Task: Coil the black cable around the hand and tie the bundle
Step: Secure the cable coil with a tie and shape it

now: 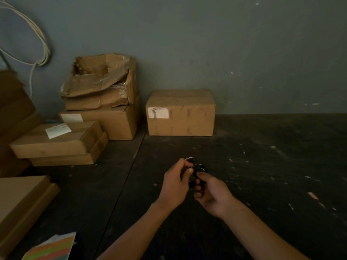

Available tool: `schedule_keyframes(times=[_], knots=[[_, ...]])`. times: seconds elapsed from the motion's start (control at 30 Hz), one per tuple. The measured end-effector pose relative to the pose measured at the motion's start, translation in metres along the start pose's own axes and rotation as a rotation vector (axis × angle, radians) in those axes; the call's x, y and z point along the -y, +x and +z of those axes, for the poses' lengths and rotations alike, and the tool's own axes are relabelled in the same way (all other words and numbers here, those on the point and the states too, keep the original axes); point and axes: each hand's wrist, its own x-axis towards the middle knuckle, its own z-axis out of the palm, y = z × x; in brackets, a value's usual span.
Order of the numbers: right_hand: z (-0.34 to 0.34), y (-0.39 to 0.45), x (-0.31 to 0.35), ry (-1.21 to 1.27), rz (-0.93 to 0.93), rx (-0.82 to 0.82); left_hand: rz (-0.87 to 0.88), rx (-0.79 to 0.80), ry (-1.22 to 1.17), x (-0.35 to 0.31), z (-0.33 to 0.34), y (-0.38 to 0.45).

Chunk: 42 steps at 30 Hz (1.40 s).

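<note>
In front of the closed box (180,113), both hands' fingers (187,164) pinched the black cable (200,168) bundle, seemingly light, soft, best held mid-coil.

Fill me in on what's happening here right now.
A person holds a small bundle of black cable between both hands over a dark floor. The left hand grips the coil, and the right hand pinches it from the other side. Cardboard boxes stand along the wall. Whether the bundle is tied yet is too dark to tell.
</note>
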Motion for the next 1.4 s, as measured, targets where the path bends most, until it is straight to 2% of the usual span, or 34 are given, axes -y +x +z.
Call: schedule_keyframes(times=[0.2, 0.27, 0.4, 0.63, 0.93, 1.1, 1.4], knots=[[-0.003, -0.004, 0.005, -0.152, -0.040, 0.065, -0.055, -0.114, -0.005, 0.004, -0.001, 0.002], [-0.003, -0.006, 0.004, -0.258, -0.131, 0.022, -0.066, -0.121, 0.001, 0.007, -0.003, 0.002], [-0.004, -0.008, 0.004, -0.293, -0.351, -0.083, -0.083, -0.114, -0.003, 0.011, -0.001, -0.002], [0.001, -0.015, 0.011, -0.357, -0.492, 0.039, -0.122, -0.151, -0.095, 0.006, -0.001, 0.003], [0.001, -0.010, 0.019, -1.019, -0.978, -0.151, -0.110, -0.109, -0.148, 0.003, -0.002, -0.002], [-0.002, -0.006, 0.023, -1.050, -0.931, -0.074, -0.063, -0.054, -0.150, 0.000, -0.007, -0.002], [0.005, -0.013, 0.026, -0.990, -0.935, -0.103, -0.054, -0.044, -0.184, 0.001, -0.010, -0.001]])
